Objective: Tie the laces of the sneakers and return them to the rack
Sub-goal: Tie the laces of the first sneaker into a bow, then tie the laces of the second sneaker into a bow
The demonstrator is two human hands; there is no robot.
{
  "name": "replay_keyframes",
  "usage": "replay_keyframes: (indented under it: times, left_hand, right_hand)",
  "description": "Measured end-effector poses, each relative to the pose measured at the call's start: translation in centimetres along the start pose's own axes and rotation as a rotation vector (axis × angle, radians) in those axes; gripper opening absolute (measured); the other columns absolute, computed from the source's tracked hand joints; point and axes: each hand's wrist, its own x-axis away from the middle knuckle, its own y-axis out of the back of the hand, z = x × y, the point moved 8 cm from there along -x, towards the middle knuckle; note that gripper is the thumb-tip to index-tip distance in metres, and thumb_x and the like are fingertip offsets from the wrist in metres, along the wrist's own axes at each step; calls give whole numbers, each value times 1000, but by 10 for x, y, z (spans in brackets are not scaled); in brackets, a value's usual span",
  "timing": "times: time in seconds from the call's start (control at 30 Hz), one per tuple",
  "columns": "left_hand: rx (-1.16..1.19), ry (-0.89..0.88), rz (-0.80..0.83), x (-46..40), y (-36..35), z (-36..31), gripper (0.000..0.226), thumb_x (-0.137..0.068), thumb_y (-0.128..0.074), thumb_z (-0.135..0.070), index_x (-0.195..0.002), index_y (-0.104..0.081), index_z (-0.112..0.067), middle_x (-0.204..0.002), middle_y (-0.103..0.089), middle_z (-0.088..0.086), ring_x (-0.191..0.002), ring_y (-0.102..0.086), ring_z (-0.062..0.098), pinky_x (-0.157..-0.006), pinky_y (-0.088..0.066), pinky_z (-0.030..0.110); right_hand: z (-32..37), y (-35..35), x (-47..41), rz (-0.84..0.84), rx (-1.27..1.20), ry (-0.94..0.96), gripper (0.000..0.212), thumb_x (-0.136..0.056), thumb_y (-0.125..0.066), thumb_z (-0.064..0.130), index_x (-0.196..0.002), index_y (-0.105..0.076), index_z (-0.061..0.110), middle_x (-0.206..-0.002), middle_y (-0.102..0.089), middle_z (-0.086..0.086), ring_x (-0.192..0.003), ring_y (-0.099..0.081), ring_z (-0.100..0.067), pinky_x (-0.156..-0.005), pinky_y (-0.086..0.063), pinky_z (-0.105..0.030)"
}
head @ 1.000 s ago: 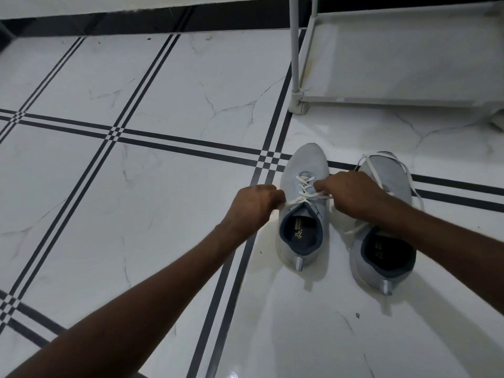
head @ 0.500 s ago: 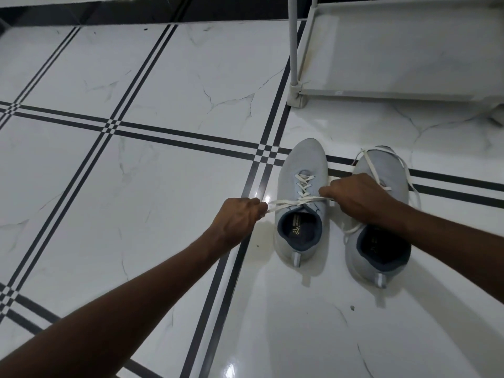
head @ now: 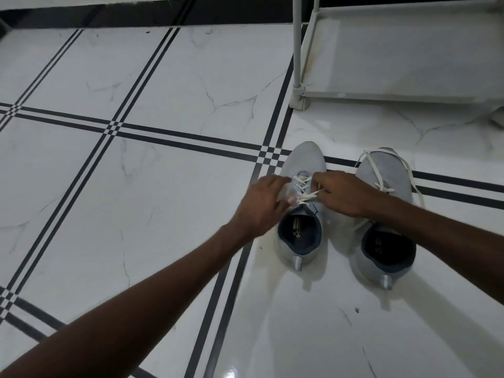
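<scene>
Floor: white marble-look tile (head: 152, 77) crossed by dark triple stripes, glossy, carrying everything in view.
Left hand: the left hand (head: 261, 205) is over the inner side of the left sneaker, fingers loosely curled, thumb and fingertips at the lace; motion blur hides whether it pinches the lace end.
Change: half a second ago the left hand was well out to the side with the lace drawn taut across the shoe; it has now come in close to the right hand, so the first cross looks snugged and loop-forming is probably next.
Left sneaker: pale grey knit sneaker (head: 301, 211) with dark collar, upright on the floor, toe pointing away; its white lace (head: 308, 196) is crossed at the top eyelets between the two hands, no bow visible.
Right hand: the right hand (head: 346, 193) is closed down on the lace at the tongue, fingers tucked under.
Right sneaker: the matching sneaker (head: 384, 230) stands just beside, its lace (head: 377, 170) loose over the toe and trailing onto the floor, untied.
Rack: white shoe rack (head: 403, 50) stands beyond the shoes, its visible shelf bare.
</scene>
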Motion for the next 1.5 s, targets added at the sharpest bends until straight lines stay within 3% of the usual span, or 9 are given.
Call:
replay_keyframes:
  times: [0.17, 0.3, 0.53, 0.83, 1.07, 1.23, 1.33, 1.4, 1.5]
  left_hand:
    - [-190, -36, -36, 4, -10, -13, 28, -98, -49, -36, -101, -63, -11, -90, -66, 8, -72, -61, 26, -62, -51, 39]
    - [-287, -26, -30, 11, -13, -13, 20, -99, -49, -32, -97, -55, -13, -82, -66, 6, -58, -60, 27, -49, -34, 31]
    - [-379, -155, 59, 21, -12, -1, 56, -90, -9, -41, -102, -58, -17, -83, -71, 5, -59, -60, 30, -53, -27, 29]
    - [-278, -145, 45, 25, -7, 5, 48, -92, -17, -42, -87, -57, -17, -71, -67, 4, -54, -59, 28, -52, -30, 27]
    - [-253, -148, -3, -15, 16, -23, 34, -98, -40, -38, -101, -65, -16, -95, -67, 4, -89, -59, 24, -77, -47, 38]
    - [-200, -352, 172, -66, -18, -104, 31, -93, -58, -26, -119, -66, -11, -119, -67, 11, -110, -61, 29, -91, -50, 41]
    - [-280, -537, 305, -79, -55, -143, 54, -80, -74, -20, -130, -59, -7, -127, -65, 16, -117, -60, 34, -94, -51, 47]
    - [-342, -579, 354, -79, -75, -151, 63, -77, -77, -24, -134, -54, -9, -122, -66, 14, -115, -59, 33, -94, -50, 46]
    - [-347, -553, 246, -75, -78, -146, 44, -83, -72, -32, -121, -61, -12, -99, -73, 10, -96, -65, 31, -85, -50, 40]
  right_hand:
    - [15, -22, -2, -7, 101, 78, 18, -88, -56, 16, -104, -48, 14, -95, -66, -10, -80, -62, -31, -65, -47, -38]
    - [16, -21, 10, -81, 334, 140, 18, -93, -48, 22, -110, -50, 15, -86, -68, -11, -75, -64, -33, -61, -48, -39]
    - [15, -22, 23, -70, 376, 190, 23, -82, -40, 21, -96, -58, 21, -75, -66, -9, -67, -61, -35, -55, -33, -35]
    - [24, -16, 27, -82, 392, 290, 41, -78, -22, 28, -84, -60, 15, -71, -64, -8, -62, -60, -33, -54, -26, -33]
    - [-9, 30, 50, -52, 608, 231, 32, -83, -60, 36, -99, -60, 8, -93, -66, -15, -85, -61, -35, -72, -49, -43]
    - [-55, 66, 90, -54, 273, -40, 24, -89, -53, 30, -102, -59, 11, -98, -65, -11, -93, -60, -32, -75, -48, -40]
    - [-72, 55, 119, -18, 73, -150, 21, -86, -58, 25, -105, -58, 17, -101, -69, -7, -93, -63, -30, -76, -49, -37]
    - [-79, 46, 128, -27, -65, -189, 24, -82, -59, 19, -106, -57, 21, -97, -70, -5, -88, -64, -27, -74, -51, -38]
    - [-93, 41, 132, -85, -218, -309, 21, -79, -67, 24, -97, -56, 27, -80, -68, 2, -77, -63, -19, -66, -49, -34]
